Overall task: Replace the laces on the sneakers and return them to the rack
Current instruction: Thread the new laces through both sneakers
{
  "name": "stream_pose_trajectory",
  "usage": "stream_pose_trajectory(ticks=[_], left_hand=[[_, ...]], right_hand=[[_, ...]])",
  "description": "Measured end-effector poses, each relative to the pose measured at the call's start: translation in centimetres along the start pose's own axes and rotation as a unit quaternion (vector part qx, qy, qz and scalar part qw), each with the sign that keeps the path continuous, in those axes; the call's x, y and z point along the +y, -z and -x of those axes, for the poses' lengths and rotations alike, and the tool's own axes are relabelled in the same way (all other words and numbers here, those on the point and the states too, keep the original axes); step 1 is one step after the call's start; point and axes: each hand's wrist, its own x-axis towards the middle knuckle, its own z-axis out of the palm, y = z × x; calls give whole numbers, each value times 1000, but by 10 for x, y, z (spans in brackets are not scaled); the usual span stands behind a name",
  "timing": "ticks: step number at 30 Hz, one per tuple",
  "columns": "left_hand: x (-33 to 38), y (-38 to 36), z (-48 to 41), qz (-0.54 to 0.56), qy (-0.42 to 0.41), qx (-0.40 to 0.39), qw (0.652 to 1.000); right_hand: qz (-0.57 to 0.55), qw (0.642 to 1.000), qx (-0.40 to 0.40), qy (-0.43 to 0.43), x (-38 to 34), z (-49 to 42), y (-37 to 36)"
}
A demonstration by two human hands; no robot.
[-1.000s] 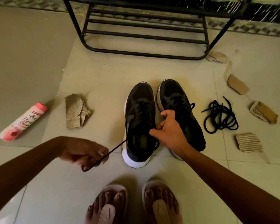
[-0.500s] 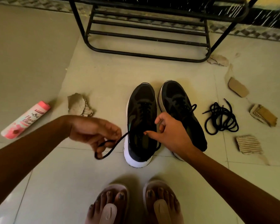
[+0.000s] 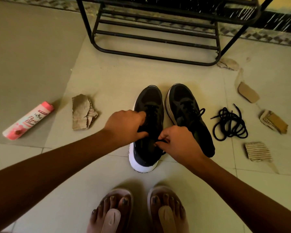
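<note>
2 sneakers on floor, near rack (image 3: 158, 39). Left sneaker (image 3: 148, 132): left hand (image 3: 124, 126) and right hand (image 3: 178, 143) pinched on its lace. Spare laces (image 3: 228, 125), right. Risk: thin lace slips from fingertips or skips an eyelet, dark on dark.

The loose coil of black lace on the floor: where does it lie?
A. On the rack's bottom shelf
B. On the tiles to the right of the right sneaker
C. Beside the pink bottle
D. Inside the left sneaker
B: the coiled black lace rests on the floor tiles just right of the right sneaker, apart from it, far from the pink bottle and the rack.
</note>
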Motion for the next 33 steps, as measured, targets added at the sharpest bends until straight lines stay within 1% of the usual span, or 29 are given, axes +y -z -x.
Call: stream_pose_trajectory(ticks=[4,8,9,10,11,13,14,15,16,19,21,25,29,33], left_hand=[[-2,9,-4,46,12,-22,999],[-1,17,-5,49,11,-55,997],[1,19,-5,77,11,-58,995],[4,20,-6,135,15,-61,989],[7,21,-7,221,28,-70,972],[12,21,-8,401,71,-96,908],[13,21,-8,461,89,-100,877],[13,20,-8,495,100,-94,858],[12,19,-8,516,105,-82,846],[8,20,-9,543,95,-68,832],[8,21,-8,547,76,-82,829],[4,20,-8,513,44,-80,854],[3,20,-7,519,9,-89,850],[2,12,-8,480,-6,-65,875]], right_hand=[[-78,997,-9,27,-1,1,8],[-141,988,-20,61,-5,1,13],[-144,987,-22,71,-6,1,14],[-144,986,-25,79,-7,1,15],[-143,986,-27,85,-7,1,16],[-142,985,-30,89,-7,1,15],[-142,986,-33,86,-7,1,15],[-142,986,-39,81,-6,2,14],[-140,986,-46,78,-7,2,13],[-146,986,-55,62,-9,3,10],[-176,983,-45,36,-10,0,12],[-202,979,-39,9,-6,-8,22],[-212,976,-46,-2,-3,-11,25],[-234,971,-41,-7,1,-15,26]])
